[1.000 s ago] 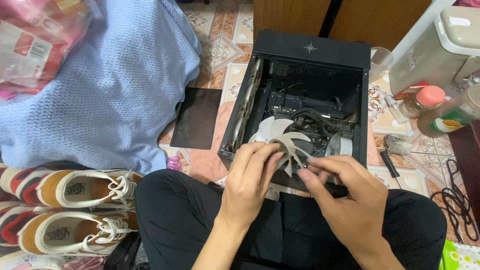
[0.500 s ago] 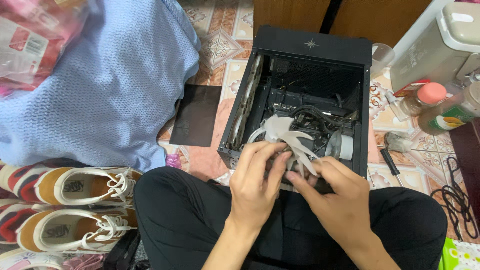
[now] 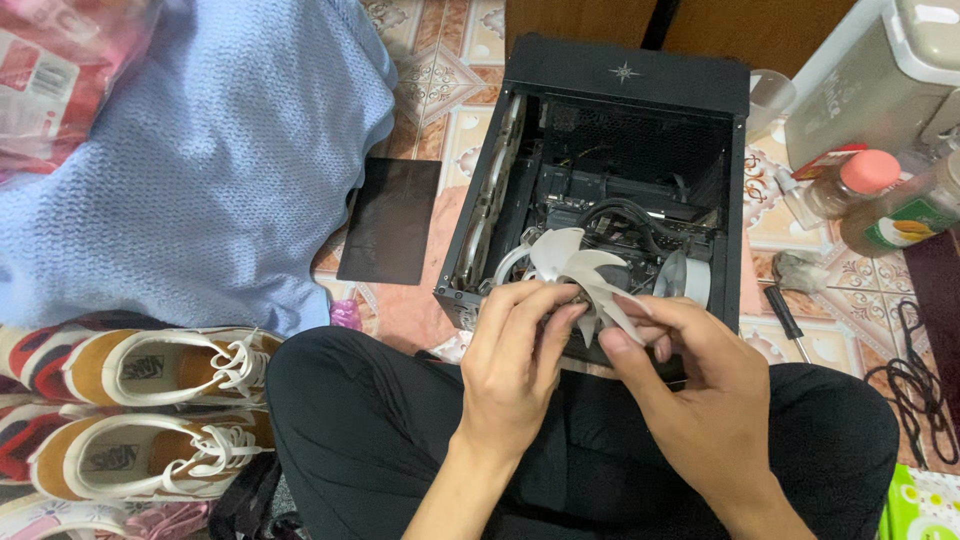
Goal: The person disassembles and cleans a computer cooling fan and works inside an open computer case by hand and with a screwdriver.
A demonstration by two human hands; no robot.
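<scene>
A white translucent fan (image 3: 572, 262) with curved blades sits between both my hands, just above the near edge of an open black computer case (image 3: 625, 75). My left hand (image 3: 515, 365) curls its fingers around the fan's left side. My right hand (image 3: 695, 385) pinches the fan's right side with thumb and fingers. Inside the case I see black cables (image 3: 625, 222) and a white round part (image 3: 690, 278). My legs in black trousers (image 3: 370, 420) are crossed under my hands.
A blue knitted blanket (image 3: 190, 150) lies at the left, a dark flat panel (image 3: 390, 220) next to the case. Two brown and white shoes (image 3: 150, 410) are at lower left. At right are bottles (image 3: 880, 200), a screwdriver (image 3: 788, 318) and a black cord (image 3: 915, 375).
Both hands have drawn closer together around the fan and turned it a little. The case and surroundings stay where they were.
</scene>
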